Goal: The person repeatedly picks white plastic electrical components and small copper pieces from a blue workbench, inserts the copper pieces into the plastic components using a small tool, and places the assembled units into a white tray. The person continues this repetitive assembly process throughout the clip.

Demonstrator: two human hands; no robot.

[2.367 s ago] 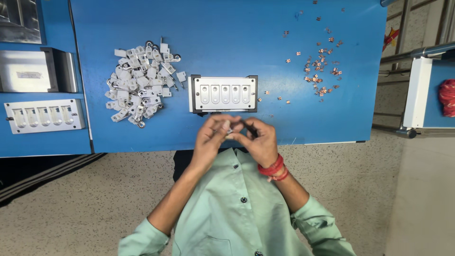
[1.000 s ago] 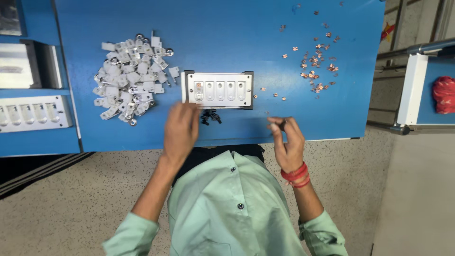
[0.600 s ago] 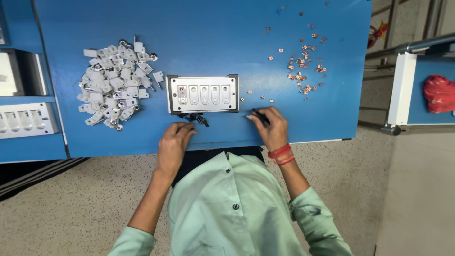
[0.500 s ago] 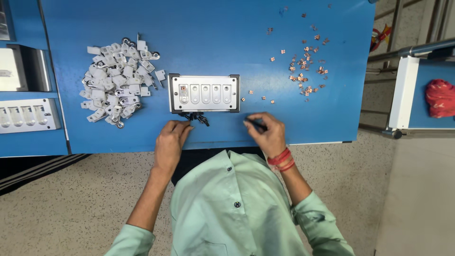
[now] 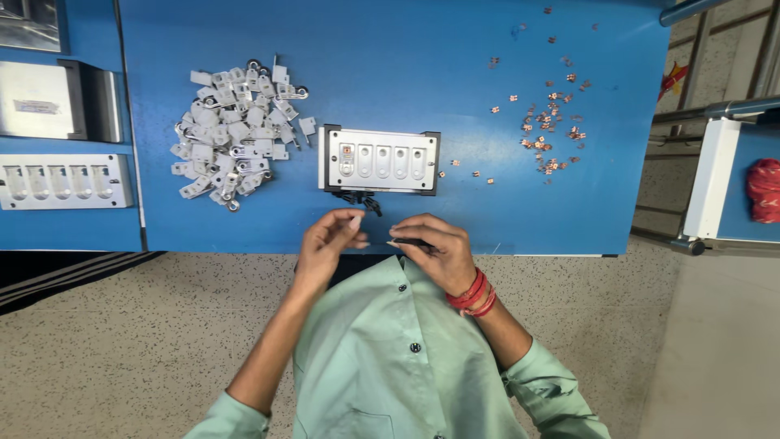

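Low in the frame's centre, left hand [image 5: 329,244] pinches a small white part (barely visible) while right hand [image 5: 431,248] grips a thin dark tool [image 5: 406,242], fitting them together below the white fixture [image 5: 379,159].

Even, bright light, sharp view

The blue table [image 5: 455,73] is evenly lit from above; only soft, short shadows are cast. Slight bending is seen at the edges, and no glare.

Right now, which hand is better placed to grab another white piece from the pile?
Probably the left hand. It sits on the same side as the pile of white pieces, while the right hand pinches a thin dark tool and is farther away.
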